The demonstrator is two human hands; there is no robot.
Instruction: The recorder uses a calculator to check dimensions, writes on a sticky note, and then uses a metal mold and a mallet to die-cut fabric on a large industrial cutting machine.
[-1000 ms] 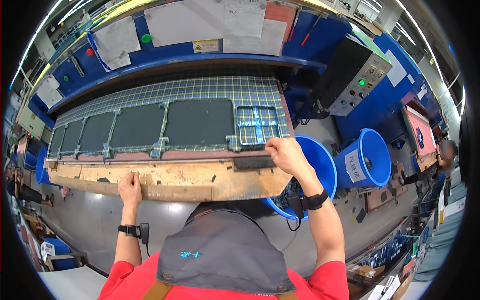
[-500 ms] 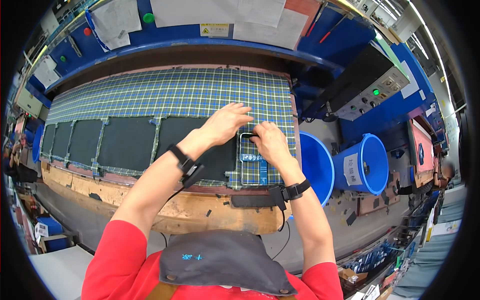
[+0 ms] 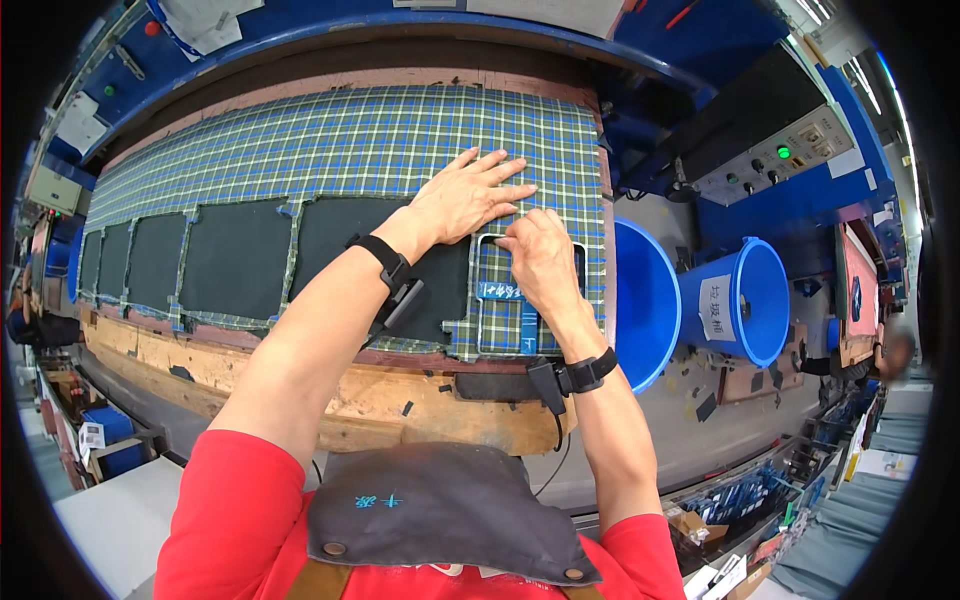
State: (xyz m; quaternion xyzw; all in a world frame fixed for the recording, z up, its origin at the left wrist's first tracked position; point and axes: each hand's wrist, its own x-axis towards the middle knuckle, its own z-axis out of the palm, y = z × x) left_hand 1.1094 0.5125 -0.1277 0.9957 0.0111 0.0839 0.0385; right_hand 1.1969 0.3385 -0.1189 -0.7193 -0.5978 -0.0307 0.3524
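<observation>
A plaid cloth [image 3: 350,140] in blue, green and white lies across the work table, with several rectangles cut out of its near half. Dark material [image 3: 235,255] shows through those openings. At the cloth's right end stands a rectangular metal cutting die [image 3: 473,320] with blue marked strips [image 3: 528,335] across it. My left hand [image 3: 465,200] lies flat on the cloth just beyond the die, fingers spread. With fingers bent and pinched, my right hand [image 3: 543,262] grips the die's far rim; the hand hides part of that rim.
Two blue bins [image 3: 765,300] stand on the floor right of the table. A control box [image 3: 785,150] with a green light is at the upper right. A blue machine beam [image 3: 400,20] spans the back. The near edge is a wooden board [image 3: 330,400] beside a black bar [image 3: 500,386].
The whole view has shifted, so the table sits higher in it. My left hand's fingers have spread apart on the cloth. My right hand stays on the die, its fingertips now over the far rim.
</observation>
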